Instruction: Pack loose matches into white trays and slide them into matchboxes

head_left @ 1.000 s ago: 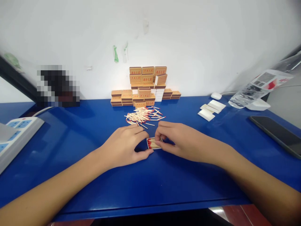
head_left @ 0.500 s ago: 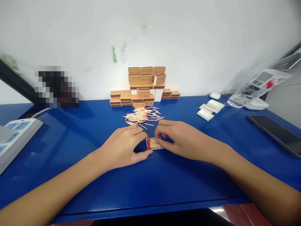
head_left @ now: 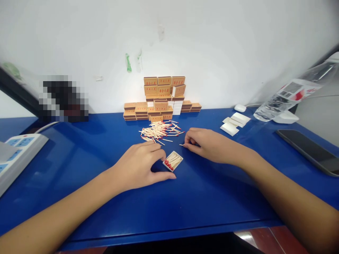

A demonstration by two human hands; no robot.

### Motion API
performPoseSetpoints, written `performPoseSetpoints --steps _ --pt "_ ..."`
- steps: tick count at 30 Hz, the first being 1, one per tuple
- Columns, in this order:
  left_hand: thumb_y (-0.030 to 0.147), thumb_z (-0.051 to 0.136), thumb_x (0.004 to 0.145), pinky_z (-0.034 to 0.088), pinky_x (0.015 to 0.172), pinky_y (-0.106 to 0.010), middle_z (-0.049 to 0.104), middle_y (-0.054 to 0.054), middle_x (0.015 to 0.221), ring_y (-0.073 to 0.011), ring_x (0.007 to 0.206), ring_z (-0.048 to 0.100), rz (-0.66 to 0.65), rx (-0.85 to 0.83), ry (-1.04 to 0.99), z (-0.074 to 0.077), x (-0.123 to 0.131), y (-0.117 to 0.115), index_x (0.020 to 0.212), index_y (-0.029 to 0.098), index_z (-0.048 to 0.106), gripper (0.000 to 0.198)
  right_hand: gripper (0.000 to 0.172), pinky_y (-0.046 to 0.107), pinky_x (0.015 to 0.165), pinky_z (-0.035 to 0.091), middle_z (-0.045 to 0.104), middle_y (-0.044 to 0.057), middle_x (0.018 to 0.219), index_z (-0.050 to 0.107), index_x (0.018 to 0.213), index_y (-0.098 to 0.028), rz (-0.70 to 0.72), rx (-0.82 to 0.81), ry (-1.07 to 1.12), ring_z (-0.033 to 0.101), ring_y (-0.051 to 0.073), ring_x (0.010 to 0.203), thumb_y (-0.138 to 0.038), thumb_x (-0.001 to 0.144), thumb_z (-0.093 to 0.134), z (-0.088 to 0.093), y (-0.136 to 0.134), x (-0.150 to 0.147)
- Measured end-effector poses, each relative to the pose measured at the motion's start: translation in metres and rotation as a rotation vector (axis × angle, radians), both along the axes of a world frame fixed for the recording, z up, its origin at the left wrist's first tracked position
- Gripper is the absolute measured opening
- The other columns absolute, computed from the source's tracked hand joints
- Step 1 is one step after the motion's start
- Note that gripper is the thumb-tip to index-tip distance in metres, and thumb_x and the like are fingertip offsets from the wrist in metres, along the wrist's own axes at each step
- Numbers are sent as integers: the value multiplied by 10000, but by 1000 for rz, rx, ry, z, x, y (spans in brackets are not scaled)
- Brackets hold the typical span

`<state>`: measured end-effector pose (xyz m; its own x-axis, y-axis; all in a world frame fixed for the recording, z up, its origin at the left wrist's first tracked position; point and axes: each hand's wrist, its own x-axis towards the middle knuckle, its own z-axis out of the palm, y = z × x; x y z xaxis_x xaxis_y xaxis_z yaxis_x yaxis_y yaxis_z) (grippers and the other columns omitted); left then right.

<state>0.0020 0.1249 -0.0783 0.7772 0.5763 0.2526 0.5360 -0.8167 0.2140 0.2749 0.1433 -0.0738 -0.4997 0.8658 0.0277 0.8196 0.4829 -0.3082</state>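
2 bare hands at a blue desk (head_left: 180, 203), with 1 tray (head_left: 178, 165) of matches (head_left: 173, 161) between. Showed left hand (head_left: 140, 160) palm down, thumb and index finger spread wide; brought index fingertip up against the tray's left corner, apparently touching, with thumb tip just beside the near corner. Showed right hand (head_left: 203, 143) beyond the tray and to its right, apart from it, thumb and fingers pinched narrow on 1 pale stick (head_left: 180, 145), only a short end visible. Set the tray flat on the desk, turned cornerwise, with red match heads gathered at the near left end. Scattered a loose pile (head_left: 156, 131) beyond the left hand, heads pointing several ways; left contact between the nearest sticks and the left fingers unclear. Stacked orange boxes (head_left: 157, 102) behind the pile, near a white wall (head_left: 212, 42), tallest at the middle and low at both sides; placed 1 box askew, white side visible, at the right of the upper rows. Included, at right, folded white card (head_left: 230, 129), a small white case (head_left: 240, 108), a clear bottle (head_left: 274, 104) and a dark phone (head_left: 308, 150); at far left, a power strip (head_left: 25, 146).
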Motion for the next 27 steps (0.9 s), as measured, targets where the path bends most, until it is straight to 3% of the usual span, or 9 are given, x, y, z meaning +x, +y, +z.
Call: performPoseSetpoints --steps 3,9,12,16,20,24,27 --pt "668 700 898 421 650 -307 605 -5 765 -183 736 594 -22 -73 -28 2 2 -3 872 190 721 479 198 315 687 413 659 58 882 621 873 -196 -8 -16 64 566 181 748 -323 1009 553 6 -4 -2" --pt "445 697 967 421 681 -309 598 -1 765 -165 729 575 -59 -34 -39 0 4 -4 828 176 686 303 168 281 597 395 652 -2 753 640 843 -207 -66 -213 290 538 141 643 -315 962 592 18 -23 -23" --pt "430 722 949 399 650 -299 602 4 760 -162 721 568 -42 -32 -61 -1 3 -3 800 177 635 306 99 281 593 369 662 -3 757 640 802 -206 -102 -199 248 536 137 651 -225 898 629 14 -33 -37" --pt "444 732 938 392 627 -291 600 6 757 -156 692 550 -18 -23 -99 1 3 -2 779 181 569 347 203 293 595 333 668 5 772 628 753 -206 -127 -120 180 526 139 661 -298 933 643 8 -38 -45" --pt "480 739 933 452 682 -314 643 -12 858 -179 754 588 3 16 -99 0 4 -1 917 182 620 321 342 309 585 298 634 3 693 601 687 -201 -146 -61 157 496 138 622 -365 988 612 12 -34 -42" --pt "530 707 950 517 830 -373 646 -65 1060 -232 950 619 -2 47 -92 -3 3 0 1185 188 651 419 281 298 616 323 639 -1 716 629 721 -195 -50 -67 182 509 132 645 -297 983 616 17 -35 -39" --pt "539 667 973 520 862 -398 620 -79 1080 -244 984 600 -23 38 -82 -5 2 1 1199 201 676 406 238 288 646 345 640 -5 738 657 762 -199 53 -84 220 529 133 685 -294 979 632 17 -37 -39"
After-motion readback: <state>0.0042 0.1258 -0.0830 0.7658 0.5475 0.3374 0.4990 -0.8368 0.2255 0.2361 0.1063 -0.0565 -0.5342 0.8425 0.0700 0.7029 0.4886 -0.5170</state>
